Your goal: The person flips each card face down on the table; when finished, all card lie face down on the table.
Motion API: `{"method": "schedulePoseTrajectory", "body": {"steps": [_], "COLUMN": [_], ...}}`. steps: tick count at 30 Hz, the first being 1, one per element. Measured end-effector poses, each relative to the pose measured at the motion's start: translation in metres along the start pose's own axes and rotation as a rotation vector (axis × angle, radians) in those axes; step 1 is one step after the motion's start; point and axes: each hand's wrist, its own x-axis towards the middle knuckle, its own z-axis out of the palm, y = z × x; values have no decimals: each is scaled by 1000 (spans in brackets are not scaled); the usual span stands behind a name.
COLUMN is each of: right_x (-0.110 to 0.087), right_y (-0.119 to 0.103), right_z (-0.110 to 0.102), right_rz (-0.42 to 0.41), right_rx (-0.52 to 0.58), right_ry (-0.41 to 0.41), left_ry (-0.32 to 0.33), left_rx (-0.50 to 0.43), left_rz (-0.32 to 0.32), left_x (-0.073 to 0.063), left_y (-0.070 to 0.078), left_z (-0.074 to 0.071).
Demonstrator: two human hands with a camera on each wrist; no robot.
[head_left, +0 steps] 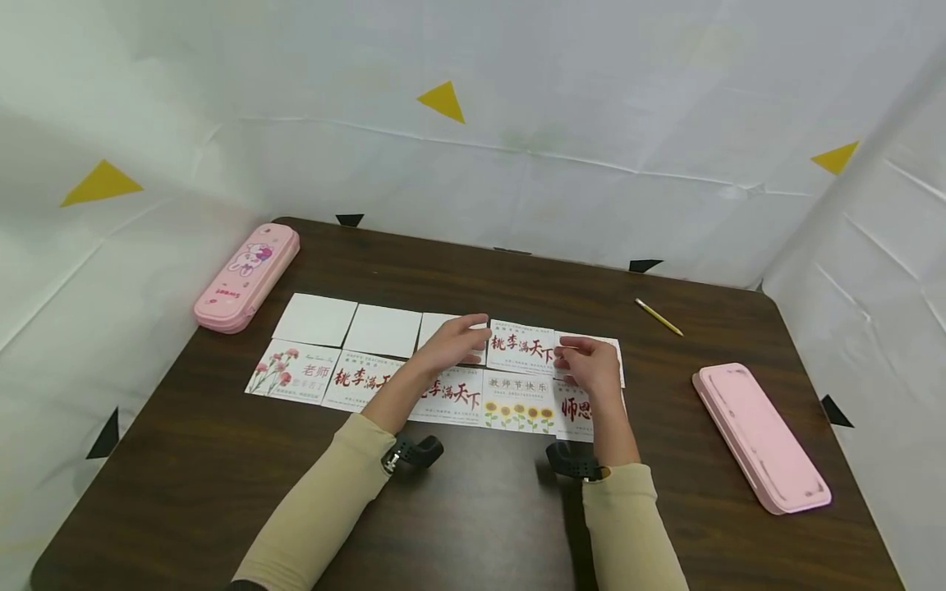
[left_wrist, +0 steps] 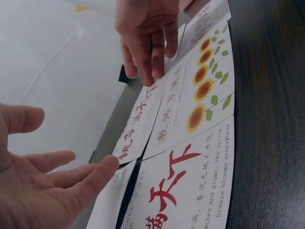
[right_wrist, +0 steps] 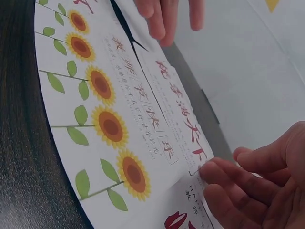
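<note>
Paper cards lie in two rows edge to edge. My left hand [head_left: 452, 343] is over the third card of the far row, its fingers extended and slightly bent with nothing between them. Between my hands lies a card with red Chinese characters [head_left: 521, 347]. My right hand [head_left: 594, 365] is at that card's right edge, over the last far-row card [head_left: 612, 349], fingers loosely bent; in the right wrist view its fingertips [right_wrist: 209, 171] are right at the card's corner. Nearer me lie a sunflower card [head_left: 519, 402] and a red-lettered card [head_left: 575, 410], partly hidden by my right wrist.
Two blank white cards [head_left: 315, 320] lie at the far left, above a carnation card [head_left: 291, 371]. A pink pencil case [head_left: 247, 275] stands at the back left, another pink case [head_left: 764, 439] at the right. A yellow pencil [head_left: 659, 317] lies at the back right. White sheeting [head_left: 591, 98] surrounds the table.
</note>
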Motion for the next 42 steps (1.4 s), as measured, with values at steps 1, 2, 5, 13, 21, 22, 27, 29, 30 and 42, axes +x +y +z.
{"method": "schedulePoseTrajectory", "body": {"steps": [1,2,5,13,21,22,27,29,30,42], "right_x": [-4,-6,-11,-13,-13,-13,-13,-14,-15,-15], "right_y": [-4,-6,-10,-9,-9,-9,-11,-12,-13,-12], "right_z": [-1,-2,-2,0,-1,-1,-1,-2,-2,-10], "right_rz": [4,8,18,27,23,25,31,34,38,52], "right_rx": [-2,-4,-15,-42,-64,-66,-70,-65,-62,28], "right_ry": [-3,-5,-15,5,-7,-8,-15,-19,-21,-52], "left_ry": [3,4,10,1,-4,-6,-6,-6,-6,-19], "left_rx": [-1,-1,-13,-24,-34,-34,-42,-44,-43,-37], "left_rz": [0,0,-2,-39,-44,-44,-52,-52,-52,29], "left_x": [1,3,5,8,11,11,12,11,11,6], "left_y": [-1,-2,-3,-4,-6,-6,-6,-6,-5,2], "left_z": [1,2,4,8,8,8,8,7,7,5]}}
